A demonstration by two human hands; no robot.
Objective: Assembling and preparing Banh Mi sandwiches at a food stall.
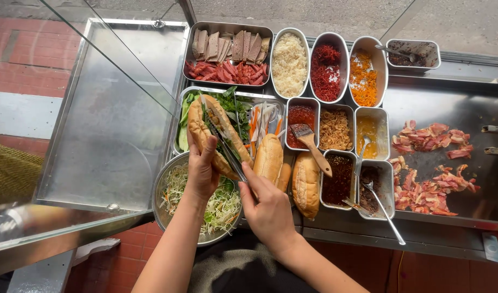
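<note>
**Split roll held over the slaw bowl, tongs working inside it**

Left hand (201,168): forearm rises from the bottom edge, wrist straight, palm toward the bread. Fingers curled closed around the near end of a split baguette (213,133), thumb on the right flank. The roll is held off the counter, tilted away from the person, above the round metal bowl of shredded cabbage (167,209) and in front of the tray of greens and cucumber (235,106).

Right hand (268,209): forearm enters from lower right, wrist bent leftward. Fingers pinched together on the handles of metal tongs (223,145); the tips lie inside the roll's open cut, among the filling.

Just right: two whole rolls (287,168) on the counter edge, then sauce tins, one with a wooden-handled brush (313,142). Far right, sliced meat (431,163) on the flat griddle.
</note>
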